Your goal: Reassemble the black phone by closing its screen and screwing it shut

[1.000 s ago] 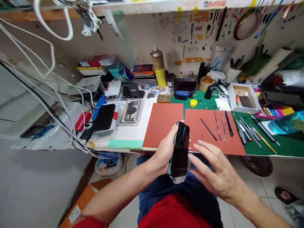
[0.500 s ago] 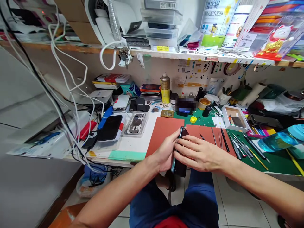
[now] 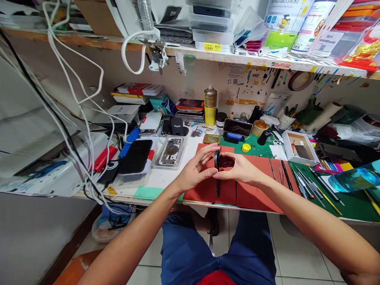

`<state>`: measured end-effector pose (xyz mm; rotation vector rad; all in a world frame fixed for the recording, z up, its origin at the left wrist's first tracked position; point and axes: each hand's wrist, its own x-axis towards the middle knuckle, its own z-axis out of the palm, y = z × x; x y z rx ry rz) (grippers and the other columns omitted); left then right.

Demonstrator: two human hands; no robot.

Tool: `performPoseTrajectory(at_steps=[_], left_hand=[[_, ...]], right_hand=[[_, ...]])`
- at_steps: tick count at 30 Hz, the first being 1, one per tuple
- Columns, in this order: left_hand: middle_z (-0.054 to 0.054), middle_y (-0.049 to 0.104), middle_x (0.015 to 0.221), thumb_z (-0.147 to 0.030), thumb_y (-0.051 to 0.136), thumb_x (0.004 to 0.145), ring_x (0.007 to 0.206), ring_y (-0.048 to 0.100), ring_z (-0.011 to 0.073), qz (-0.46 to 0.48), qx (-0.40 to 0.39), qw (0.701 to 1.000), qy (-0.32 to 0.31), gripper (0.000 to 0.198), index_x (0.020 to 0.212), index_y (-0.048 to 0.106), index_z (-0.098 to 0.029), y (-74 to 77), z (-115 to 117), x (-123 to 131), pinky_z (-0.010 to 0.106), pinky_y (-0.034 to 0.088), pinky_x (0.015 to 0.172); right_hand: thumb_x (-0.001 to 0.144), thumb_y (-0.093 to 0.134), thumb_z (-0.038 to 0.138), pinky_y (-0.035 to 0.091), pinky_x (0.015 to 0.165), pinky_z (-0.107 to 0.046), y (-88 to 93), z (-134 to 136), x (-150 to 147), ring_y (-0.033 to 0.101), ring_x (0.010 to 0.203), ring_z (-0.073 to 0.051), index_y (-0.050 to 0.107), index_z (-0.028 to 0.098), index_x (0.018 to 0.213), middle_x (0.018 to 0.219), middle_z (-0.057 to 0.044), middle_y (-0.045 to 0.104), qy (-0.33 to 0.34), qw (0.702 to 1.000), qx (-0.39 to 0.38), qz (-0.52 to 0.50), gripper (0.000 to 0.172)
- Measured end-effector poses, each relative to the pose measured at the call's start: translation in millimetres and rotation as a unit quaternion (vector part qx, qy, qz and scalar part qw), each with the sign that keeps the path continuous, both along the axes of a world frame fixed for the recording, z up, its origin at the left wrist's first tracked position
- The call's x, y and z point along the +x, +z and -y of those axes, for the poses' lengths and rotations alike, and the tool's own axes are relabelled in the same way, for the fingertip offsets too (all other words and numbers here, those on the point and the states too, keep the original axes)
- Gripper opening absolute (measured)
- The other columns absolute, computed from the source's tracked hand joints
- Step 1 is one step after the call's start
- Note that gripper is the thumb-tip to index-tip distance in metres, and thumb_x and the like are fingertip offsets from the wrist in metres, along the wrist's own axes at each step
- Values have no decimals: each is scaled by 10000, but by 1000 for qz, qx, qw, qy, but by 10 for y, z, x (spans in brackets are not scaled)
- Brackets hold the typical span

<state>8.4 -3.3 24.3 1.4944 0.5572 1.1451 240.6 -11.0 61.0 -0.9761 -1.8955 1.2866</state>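
A dark phone is held on edge over the reddish-brown mat, its narrow side turned up toward me. On its left side, my left hand grips it between thumb and fingers. My right hand pinches it from the right, fingers curled behind and thumb in front. Both thumbs come close together at the phone's near edge. The phone's broad faces are mostly hidden by this angle and by my hands.
Left are a black phone and an opened phone body in a clear tray. Pens and tools lie right, beside a blue bottle. A propped phone and a spray can stand behind. A loaded shelf overhangs.
The phone has moved from over the table's front edge up and away from me, above the mat. It has turned edge-on. My right hand has shifted from lying across it to pinching its side.
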Motion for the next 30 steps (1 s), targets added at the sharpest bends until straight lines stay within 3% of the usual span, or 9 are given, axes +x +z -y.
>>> performPoseTrajectory(at_steps=[3, 7, 10, 13, 17, 22, 30], left_hand=[[121, 626, 1651, -430, 976, 885, 1611, 536, 351, -10, 34, 999, -13, 520, 1361, 788, -335, -45, -105, 57, 552, 445, 1330], [118, 652, 1566, -348, 937, 932, 1532, 609, 320, -17, 58, 998, -11, 462, 1364, 774, -329, -64, -175, 125, 516, 521, 1265], [113, 655, 1519, -358, 925, 942, 1436, 681, 301, -22, 68, 997, -7, 436, 1348, 769, -322, -60, -198, 166, 490, 560, 1218], [100, 650, 1492, -364, 914, 950, 1396, 697, 281, -29, 72, 997, 6, 410, 1331, 769, -324, -54, -200, 206, 452, 583, 1179], [102, 634, 1476, -375, 895, 965, 1359, 696, 266, -42, 70, 996, 29, 399, 1336, 761, -318, -37, -183, 248, 403, 617, 1107], [99, 636, 1430, -410, 895, 958, 1308, 708, 261, -53, 75, 995, 45, 402, 1324, 765, -305, -2, -155, 283, 396, 627, 1079], [109, 651, 1394, -448, 895, 944, 1310, 693, 285, -62, 94, 992, 64, 411, 1309, 782, -298, 4, -137, 302, 409, 642, 1045]], right_hand=[[825, 934, 491, 664, 892, -380, -52, 0, -14, 795, 989, -236, 769, 165, 1315, 1142, -89, 838, -5, 999, -38, -12, 611], [819, 913, 472, 672, 876, -378, -71, -13, 22, 803, 963, -236, 773, 164, 1294, 1098, -87, 845, -24, 999, -39, -13, 583], [868, 857, 467, 671, 943, -411, -81, 70, 81, 816, 1055, -259, 765, 192, 1313, 1179, -106, 852, -68, 998, 3, -5, 531], [927, 799, 415, 629, 1020, -448, -93, 303, 132, 791, 1140, -279, 750, 198, 1295, 1262, -142, 830, -158, 984, 81, 18, 430], [983, 717, 326, 592, 824, -362, -115, 665, 97, 748, 846, -218, 781, 214, 1007, 937, -81, 810, -209, 961, 169, 61, 132], [1028, 656, 234, 499, 613, -265, -146, 824, -6, 661, 641, -145, 748, 229, 885, 764, -18, 738, -211, 952, 199, 97, 170], [1014, 639, 186, 480, 567, -260, -202, 873, -40, 659, 626, -148, 721, 233, 872, 759, -17, 744, -215, 949, 195, 122, 171]])
